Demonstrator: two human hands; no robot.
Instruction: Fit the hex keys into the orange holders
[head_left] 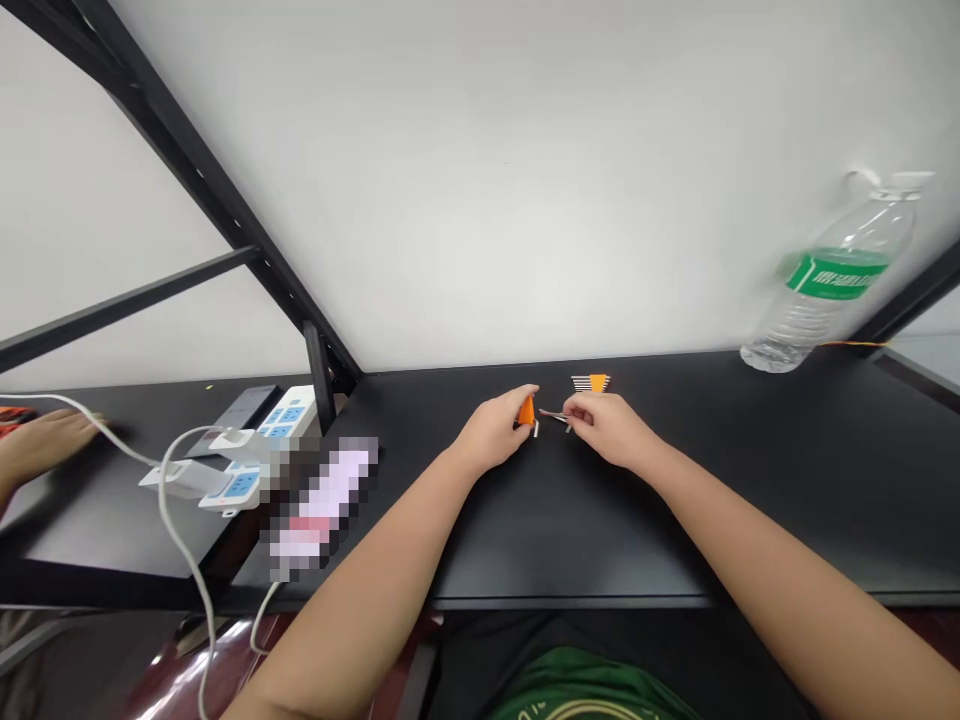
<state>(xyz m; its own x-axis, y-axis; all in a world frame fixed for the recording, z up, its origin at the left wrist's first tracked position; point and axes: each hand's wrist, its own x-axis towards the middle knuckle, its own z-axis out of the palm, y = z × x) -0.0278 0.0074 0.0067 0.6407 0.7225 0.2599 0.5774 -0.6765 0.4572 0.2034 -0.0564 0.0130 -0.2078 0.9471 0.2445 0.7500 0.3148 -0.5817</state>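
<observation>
My left hand (pixel 495 432) is closed in a pinch on a small orange piece (pixel 527 410) with short white pins below it, on the black table (pixel 675 520). My right hand (pixel 609 428) is closed on thin metal tweezers (pixel 555 415) whose tips point left toward the orange piece. Just behind the hands lies a second orange piece with a row of white strips (pixel 591 382) on the table.
A clear plastic water bottle with a green label (pixel 829 280) stands at the back right. White power strips with cables (pixel 247 455) lie at the left beside a black frame post (pixel 319 375). Another person's hand (pixel 37 445) rests at the far left.
</observation>
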